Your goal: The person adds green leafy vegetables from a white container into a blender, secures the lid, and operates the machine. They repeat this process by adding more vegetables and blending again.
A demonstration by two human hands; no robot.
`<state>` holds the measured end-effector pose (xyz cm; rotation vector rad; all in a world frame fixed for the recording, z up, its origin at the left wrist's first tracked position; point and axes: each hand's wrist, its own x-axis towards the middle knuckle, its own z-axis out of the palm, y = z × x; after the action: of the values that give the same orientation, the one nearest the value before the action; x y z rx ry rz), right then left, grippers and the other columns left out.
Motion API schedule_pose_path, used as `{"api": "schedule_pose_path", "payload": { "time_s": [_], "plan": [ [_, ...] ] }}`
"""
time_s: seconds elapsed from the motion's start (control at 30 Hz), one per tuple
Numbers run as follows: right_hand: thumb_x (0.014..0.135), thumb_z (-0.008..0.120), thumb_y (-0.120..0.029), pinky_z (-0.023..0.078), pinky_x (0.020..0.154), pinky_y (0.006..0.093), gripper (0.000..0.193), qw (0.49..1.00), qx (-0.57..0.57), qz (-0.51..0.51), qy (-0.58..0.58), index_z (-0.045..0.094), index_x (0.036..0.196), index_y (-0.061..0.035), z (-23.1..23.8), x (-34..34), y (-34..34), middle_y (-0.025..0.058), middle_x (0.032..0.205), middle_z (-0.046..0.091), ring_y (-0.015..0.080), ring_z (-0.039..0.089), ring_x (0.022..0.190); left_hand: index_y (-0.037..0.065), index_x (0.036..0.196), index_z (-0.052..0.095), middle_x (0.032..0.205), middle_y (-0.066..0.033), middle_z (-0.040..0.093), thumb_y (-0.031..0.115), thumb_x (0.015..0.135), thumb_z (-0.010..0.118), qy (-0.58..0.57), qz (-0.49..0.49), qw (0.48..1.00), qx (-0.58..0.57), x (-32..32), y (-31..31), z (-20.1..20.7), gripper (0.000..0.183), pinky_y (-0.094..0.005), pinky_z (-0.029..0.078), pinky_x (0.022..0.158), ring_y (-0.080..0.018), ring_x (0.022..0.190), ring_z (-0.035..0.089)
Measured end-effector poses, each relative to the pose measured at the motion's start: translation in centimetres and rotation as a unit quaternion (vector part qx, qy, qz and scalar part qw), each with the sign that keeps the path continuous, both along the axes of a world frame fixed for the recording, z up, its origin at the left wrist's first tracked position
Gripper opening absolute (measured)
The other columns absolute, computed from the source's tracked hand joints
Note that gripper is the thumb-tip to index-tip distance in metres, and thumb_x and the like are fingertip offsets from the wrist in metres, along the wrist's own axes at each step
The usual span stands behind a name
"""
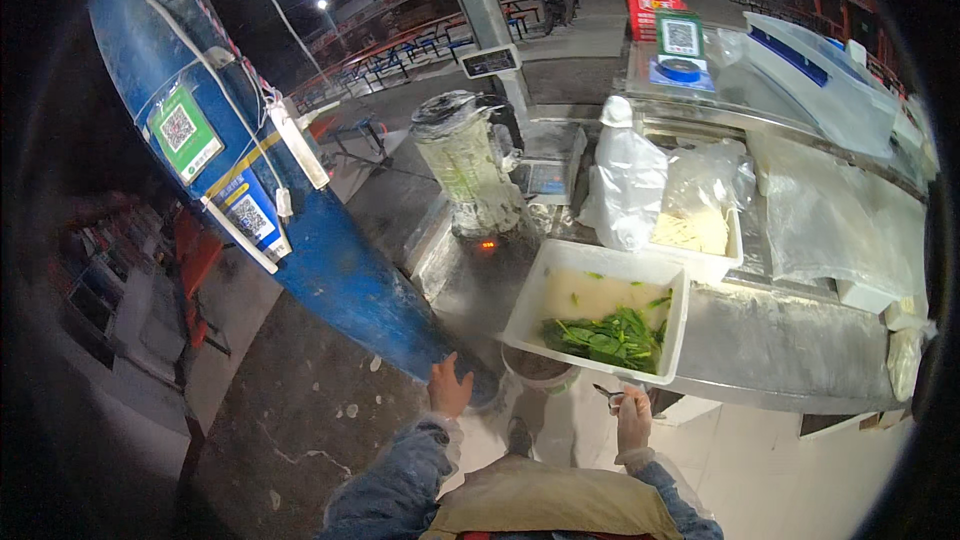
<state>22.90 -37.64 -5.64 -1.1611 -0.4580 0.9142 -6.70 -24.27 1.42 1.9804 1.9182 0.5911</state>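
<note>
Open room sits between the left hand (451,388), grip spread, and the right hand (632,420), pinching a small tool (605,393) near the tub's edge (580,360).

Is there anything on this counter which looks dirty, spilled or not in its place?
The blender looks odd: its jar is streaked with pale residue. The white tub of greens seems to project past the counter edge.

A metal desk (765,345) carries a wide white tub (679,325); a blender (460,165) stands behind the tub's left, a white plastic bag (628,185) just behind the tub, another white container (708,264) behind its right.
</note>
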Motion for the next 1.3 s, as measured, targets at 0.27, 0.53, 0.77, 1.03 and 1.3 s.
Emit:
{"api": "schedule_pose_path", "payload": {
  "time_s": [0.27, 0.53, 0.77, 1.03, 1.3],
  "plan": [
    [0.093, 0.045, -0.016, 0.045, 0.062, 0.0245, 0.017, 0.999, -0.027, 0.011, -0.027, 0.050, 0.103, -0.0033, 1.4, -3.4, 7.5, 0.0053, 0.079, 0.057, 0.0095, 0.052, 0.068, 0.004, 0.114, 0.050, 0.103, -0.0153, 0.053, 0.010, 0.082, 0.058, -0.152, -0.054, 0.980, 0.114, -0.2, 10.6, 1.1, 0.033, -0.0434, 0.040, 0.088, -0.0337, 0.102, 0.048],
    [0.092, 0.048, -0.017, 0.042, 0.069, 0.0228, 0.022, 0.988, -0.009, -0.015, -0.152, 0.054, 0.106, -0.0020, 2.6, -6.6, 14.9, 0.0017, 0.086, 0.058, 0.0065, 0.049, 0.076, 0.005, 0.110, 0.052, 0.107, -0.0140, 0.051, 0.008, 0.087, 0.048, -0.233, -0.183, 0.917, 0.268, 0.7, 22.8, 8.2, 0.024, -0.0402, 0.040, 0.087, -0.0320, 0.101, 0.049],
    [0.079, 0.053, -0.003, 0.046, 0.074, 0.0377, 0.022, 0.848, -0.100, -0.128, -0.504, 0.062, 0.098, -0.0105, 1.8, -5.2, 16.3, 0.0130, 0.087, 0.060, 0.0309, 0.058, 0.080, 0.004, 0.113, 0.054, 0.112, -0.0136, 0.053, 0.002, 0.082, 0.045, -0.256, -0.203, 0.878, 0.351, 1.8, 28.2, 15.8, 0.032, -0.0396, 0.036, 0.093, -0.0307, 0.106, 0.048],
    [0.081, 0.050, -0.008, 0.046, 0.070, 0.0406, 0.021, 0.814, -0.130, -0.146, -0.548, 0.062, 0.098, -0.0098, 1.3, -0.4, 15.5, 0.0128, 0.087, 0.060, 0.0332, 0.058, 0.080, 0.004, 0.109, 0.058, 0.105, -0.0121, 0.060, -0.001, 0.079, 0.052, -0.266, -0.261, 0.806, 0.459, 6.0, 32.3, 25.9, 0.031, -0.0370, 0.043, 0.086, -0.0288, 0.096, 0.056],
    [0.080, 0.049, -0.012, 0.043, 0.077, 0.0405, 0.022, 0.837, -0.250, -0.114, -0.474, 0.062, 0.097, -0.0097, 1.4, 1.1, 14.2, 0.0125, 0.093, 0.059, 0.0309, 0.055, 0.087, 0.006, 0.102, 0.061, 0.108, -0.0118, 0.060, 0.008, 0.077, 0.065, -0.154, -0.361, 0.769, 0.504, 8.6, 34.1, 29.4, 0.026, -0.0349, 0.045, 0.082, -0.0286, 0.094, 0.059]
  ]
}}
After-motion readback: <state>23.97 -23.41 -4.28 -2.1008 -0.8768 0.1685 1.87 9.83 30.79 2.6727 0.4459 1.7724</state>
